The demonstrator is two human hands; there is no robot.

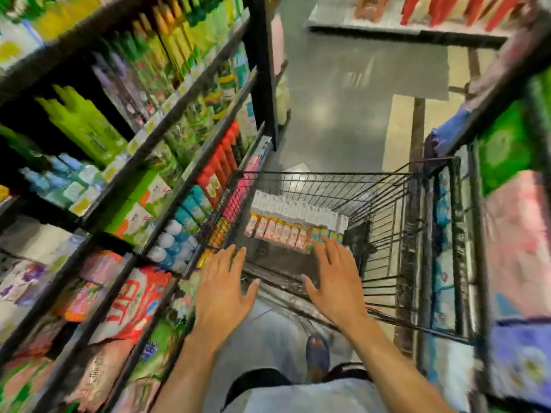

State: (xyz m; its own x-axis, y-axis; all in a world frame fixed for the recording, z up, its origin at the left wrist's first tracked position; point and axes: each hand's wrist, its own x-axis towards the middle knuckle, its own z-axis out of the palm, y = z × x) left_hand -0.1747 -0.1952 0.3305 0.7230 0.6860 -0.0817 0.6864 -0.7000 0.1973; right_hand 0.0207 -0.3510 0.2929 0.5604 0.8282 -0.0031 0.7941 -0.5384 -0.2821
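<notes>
Fingers of the left hand (222,289) and right hand (335,281) were spread flat, holding nothing, just over the near edge of the cart (328,173), beside the shelves (262,84). It looked best to grab that edge evenly, so the cart would roll straight.

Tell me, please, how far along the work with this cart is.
Done: a row of white-topped packs sits in the cart. In hand: the left hand and right hand hover open over its near end, holding nothing. Left: probably gripping the cart; part of its floor is bare.
</notes>
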